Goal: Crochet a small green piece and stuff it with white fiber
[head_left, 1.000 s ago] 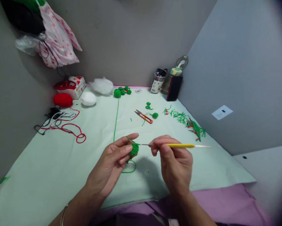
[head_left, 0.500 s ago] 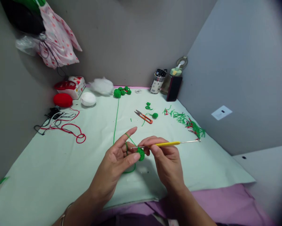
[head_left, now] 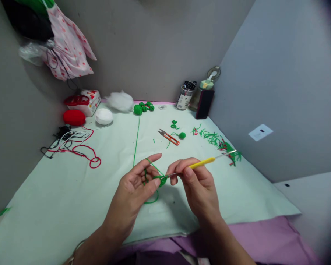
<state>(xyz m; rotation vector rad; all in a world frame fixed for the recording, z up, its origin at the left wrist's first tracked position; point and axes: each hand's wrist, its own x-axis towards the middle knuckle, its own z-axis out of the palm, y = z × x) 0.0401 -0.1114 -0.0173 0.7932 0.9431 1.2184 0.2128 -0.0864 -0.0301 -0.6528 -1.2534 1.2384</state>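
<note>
Grey walls (head_left: 143, 51) enclose pale cloth (head_left: 71, 198); left hand (head_left: 134, 189) pinches green crochet (head_left: 162, 182); right hand (head_left: 200, 186) pinches yellow hook (head_left: 202, 162).

Left hand (head_left: 136, 189) bare, slender-fingered; right hand (head_left: 200, 187) likewise bare. Forearms (head_left: 108, 235) uncovered as far as seen, narrowing toward wrists. Bracelet (head_left: 77, 247) round left forearm: thin, pale, curved band, slight metallic shine; finer detail blurred. Dark clothing (head_left: 154, 258) low at lap, near-black with purplish cast. Small pale patch (head_left: 203, 261) near it, faint pinkish marking, too blurred to read from here.
</note>
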